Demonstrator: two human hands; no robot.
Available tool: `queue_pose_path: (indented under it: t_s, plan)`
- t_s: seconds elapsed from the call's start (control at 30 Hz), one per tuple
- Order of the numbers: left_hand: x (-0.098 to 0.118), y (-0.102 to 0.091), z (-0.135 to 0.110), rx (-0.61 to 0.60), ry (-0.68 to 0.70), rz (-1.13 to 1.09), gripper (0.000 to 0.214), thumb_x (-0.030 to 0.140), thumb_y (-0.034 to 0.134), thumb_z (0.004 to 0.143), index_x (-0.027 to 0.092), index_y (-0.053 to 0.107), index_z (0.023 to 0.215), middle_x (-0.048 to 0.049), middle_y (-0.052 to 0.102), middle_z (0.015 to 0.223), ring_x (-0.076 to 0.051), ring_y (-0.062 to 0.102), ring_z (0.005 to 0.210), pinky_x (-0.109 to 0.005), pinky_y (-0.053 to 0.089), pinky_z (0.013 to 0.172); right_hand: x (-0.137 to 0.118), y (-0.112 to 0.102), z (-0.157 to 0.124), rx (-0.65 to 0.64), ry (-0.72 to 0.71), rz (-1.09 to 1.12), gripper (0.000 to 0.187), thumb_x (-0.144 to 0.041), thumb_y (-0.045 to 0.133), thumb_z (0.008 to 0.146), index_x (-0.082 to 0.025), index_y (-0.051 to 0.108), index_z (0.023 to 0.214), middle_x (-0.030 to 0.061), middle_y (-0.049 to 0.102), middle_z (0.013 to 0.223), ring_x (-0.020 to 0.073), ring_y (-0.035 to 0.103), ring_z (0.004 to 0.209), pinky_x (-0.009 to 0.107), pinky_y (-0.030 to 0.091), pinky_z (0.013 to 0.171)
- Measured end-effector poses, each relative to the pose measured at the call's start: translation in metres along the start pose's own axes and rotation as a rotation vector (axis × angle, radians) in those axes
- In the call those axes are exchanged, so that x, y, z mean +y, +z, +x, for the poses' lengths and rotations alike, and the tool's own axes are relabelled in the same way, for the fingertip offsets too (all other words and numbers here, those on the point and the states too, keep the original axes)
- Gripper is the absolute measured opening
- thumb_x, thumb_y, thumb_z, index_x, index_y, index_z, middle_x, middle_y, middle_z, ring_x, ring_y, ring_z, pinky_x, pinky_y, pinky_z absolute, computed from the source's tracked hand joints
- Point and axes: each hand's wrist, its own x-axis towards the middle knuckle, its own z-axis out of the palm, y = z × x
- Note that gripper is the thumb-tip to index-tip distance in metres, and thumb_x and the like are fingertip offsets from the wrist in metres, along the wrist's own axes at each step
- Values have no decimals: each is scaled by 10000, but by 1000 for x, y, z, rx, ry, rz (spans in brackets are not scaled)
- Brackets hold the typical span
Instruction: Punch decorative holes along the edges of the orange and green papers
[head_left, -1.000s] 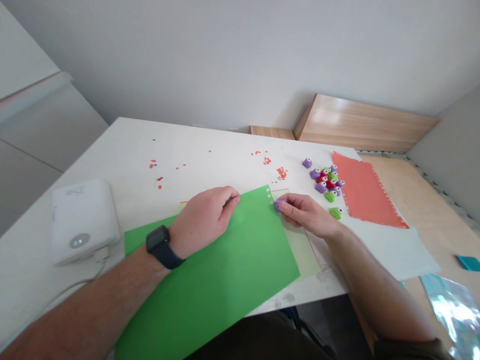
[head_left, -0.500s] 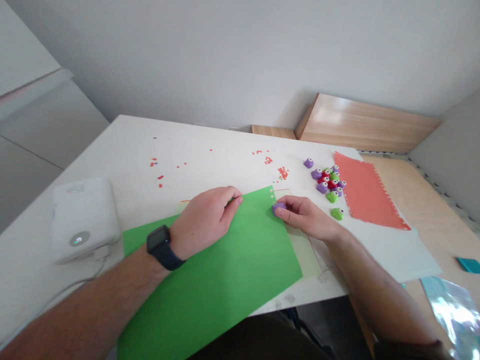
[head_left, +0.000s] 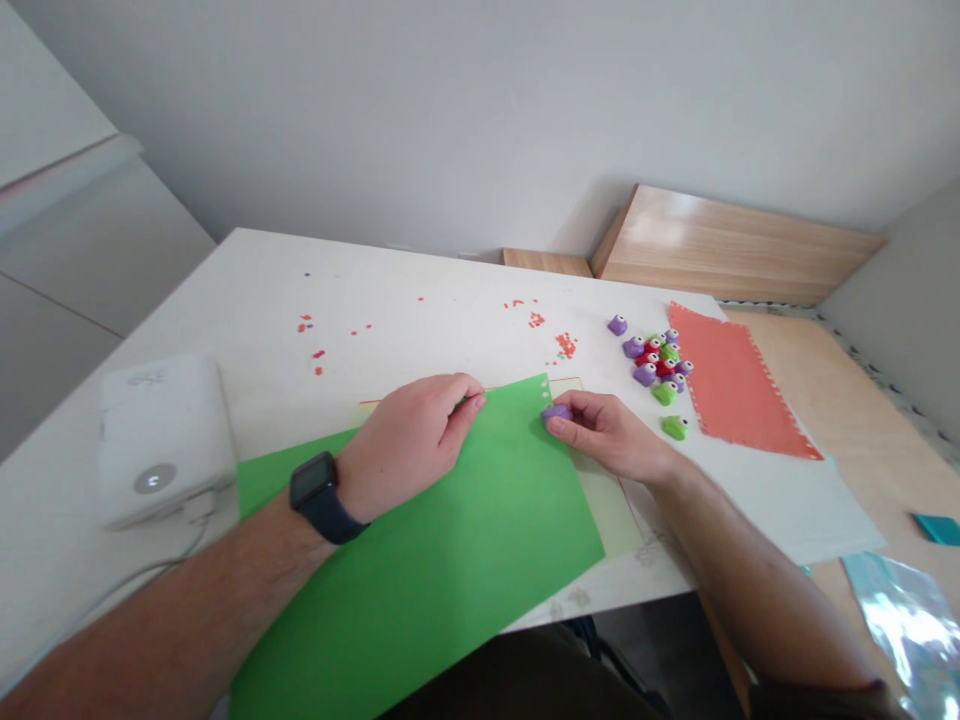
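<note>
A green paper sheet (head_left: 442, 550) lies on the white table (head_left: 247, 300) in front of me. My left hand (head_left: 409, 435), with a dark watch on the wrist, rests curled on the sheet's far edge and pinches that edge. My right hand (head_left: 607, 432) is closed on a small purple paper punch (head_left: 556, 411) set on the sheet's far right corner, where a few punched holes show. A cluster of several purple, red and green punches (head_left: 656, 362) sits just beyond my right hand.
A white device (head_left: 161, 435) with a cable stands at the left. An orange sheet (head_left: 731, 385) with a punched edge lies at the right. Orange paper bits (head_left: 564, 345) are scattered on the table. Pale sheets lie under the green one. Wooden boards lean at the back right.
My right hand slid the purple punch slightly leftward along the green sheet's far corner. My left hand stayed in place on the sheet.
</note>
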Motion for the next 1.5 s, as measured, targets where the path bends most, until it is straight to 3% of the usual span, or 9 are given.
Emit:
queue_pose_path:
  t_s: [0.4,1.5]
  plan:
    - [0,1,0,-3,-1,-3,272,349,413,1072,213,639,1005,-41,717,941,-220,645,857,-358,451,788,5,1,1,15,-27,-24,423,-583,725,883,-172,628,888,3,541,785,128,437,690,273,363,595]
    - [0,0,-1,4,-15,-21,260,342,430,1070,206,638,996,-31,701,926,-214,631,849,-356,438,786,7,0,0,16,-53,-38,379,-530,740,893,-170,624,903,-1,546,779,123,446,686,270,360,600]
